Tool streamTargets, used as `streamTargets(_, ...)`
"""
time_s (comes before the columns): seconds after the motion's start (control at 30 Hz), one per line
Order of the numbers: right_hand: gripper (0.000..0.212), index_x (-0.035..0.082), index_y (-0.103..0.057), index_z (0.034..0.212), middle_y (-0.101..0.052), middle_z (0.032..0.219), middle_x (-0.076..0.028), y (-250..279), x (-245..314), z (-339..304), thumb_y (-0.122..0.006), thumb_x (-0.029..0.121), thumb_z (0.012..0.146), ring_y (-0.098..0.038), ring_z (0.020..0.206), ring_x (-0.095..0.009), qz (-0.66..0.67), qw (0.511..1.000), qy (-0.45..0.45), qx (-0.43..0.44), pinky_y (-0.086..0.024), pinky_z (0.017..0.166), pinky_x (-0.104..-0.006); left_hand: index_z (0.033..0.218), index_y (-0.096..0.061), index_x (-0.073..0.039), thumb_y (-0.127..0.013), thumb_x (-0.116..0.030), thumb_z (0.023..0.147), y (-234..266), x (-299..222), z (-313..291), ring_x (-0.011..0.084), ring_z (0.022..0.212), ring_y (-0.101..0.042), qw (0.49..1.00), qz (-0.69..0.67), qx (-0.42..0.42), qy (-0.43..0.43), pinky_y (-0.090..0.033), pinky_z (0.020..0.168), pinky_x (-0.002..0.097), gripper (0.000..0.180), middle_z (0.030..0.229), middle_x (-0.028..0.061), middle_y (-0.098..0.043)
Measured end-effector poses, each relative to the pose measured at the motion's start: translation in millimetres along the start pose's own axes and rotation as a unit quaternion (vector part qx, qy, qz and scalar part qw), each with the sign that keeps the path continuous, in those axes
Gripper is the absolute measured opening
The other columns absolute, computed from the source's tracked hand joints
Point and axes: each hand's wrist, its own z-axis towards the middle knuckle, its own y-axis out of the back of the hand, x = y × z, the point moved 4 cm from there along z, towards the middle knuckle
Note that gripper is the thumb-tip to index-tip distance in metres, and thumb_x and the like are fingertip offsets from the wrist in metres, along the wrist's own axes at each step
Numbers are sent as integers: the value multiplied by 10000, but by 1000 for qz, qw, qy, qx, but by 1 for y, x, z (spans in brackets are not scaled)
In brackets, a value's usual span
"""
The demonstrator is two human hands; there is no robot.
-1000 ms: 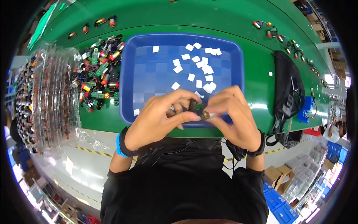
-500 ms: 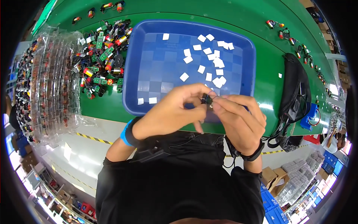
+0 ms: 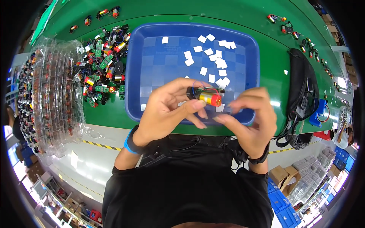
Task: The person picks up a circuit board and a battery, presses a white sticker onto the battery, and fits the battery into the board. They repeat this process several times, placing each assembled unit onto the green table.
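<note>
Red and gold catch my eye first: a small wired cylinder (image 3: 210,99) sits at the centre of the frame, joined to a black plastic holder (image 3: 192,93) and held over the near side of the blue plastic tray (image 3: 159,68). The left hand (image 3: 163,104) grips this assembly, its thumb pressing near the holder and the cylinder's red end pointing right. The right hand (image 3: 255,117), slightly blurred, is just beside it, thumb and fingers parted with nothing visible between them. Good handling here, I'd judge, means a steady hold on the solid body, keeping fingertips off the thin looping wires (image 3: 195,83) so no joint is strained. White square pieces (image 3: 204,71) lie scattered in the tray; keeping the assembly above them should avoid disturbing them. Similar wired assemblies (image 3: 100,64) are heaped left of the tray, beside stacked clear plastic packaging (image 3: 53,95).
</note>
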Motion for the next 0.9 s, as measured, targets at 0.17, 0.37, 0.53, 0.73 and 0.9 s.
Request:
streamTargets(0.17, 272, 8, -688, 988, -657, 770, -66, -18, -2, -7, -843, 59, 770, -587, 587, -99, 87, 994, -61, 20, -433, 492, -224, 1274, -545, 64, -615, 62, 942, 5, 2, -3, 219, 958, -680, 999, -2, 27, -31, -652, 726, 323, 339, 1279, 227, -603)
streamTargets(0.37, 238, -34, -669, 1043, -679, 855, -102, -25, -3, -9, -773, 13, 834, -645, 667, -125, 97, 991, -88, 33, -490, 568, -228, 1249, -573, 82, -652, 48, 923, 3, -1, -7, 235, 974, -707, 989, 105, -23, -102, -644, 735, 312, 337, 1220, 226, -648)
streamTargets(0.53, 185, -60, -672, 1083, -680, 811, -106, -29, -4, -13, -687, 44, 930, -636, 617, -124, 193, 961, -194, 32, -493, 545, -230, 1216, -599, 97, -690, 30, 898, 2, -6, -11, 247, 1022, -708, 972, 204, -29, -115, -639, 763, 309, 337, 1179, 230, -682)
streamTargets(0.73, 203, -82, -670, 1088, -672, 763, -104, -30, -3, -10, -598, 89, 1007, -609, 554, -118, 241, 946, -210, 46, -479, 506, -228, 1150, -662, 68, -738, 41, 849, -6, -21, -13, 227, 1007, -716, 935, 308, -39, -172, -629, 754, 283, 311, 1132, 191, -714)
streamTargets(0.9, 233, -82, -674, 1088, -667, 752, -98, -35, -9, -10, -573, 118, 1024, -592, 537, -112, 305, 919, -248, 38, -468, 493, -220, 1107, -694, 29, -746, 33, 837, -14, -35, -6, 188, 927, -723, 855, 437, -46, -276, -607, 660, 259, 275, 1100, 176, -724)
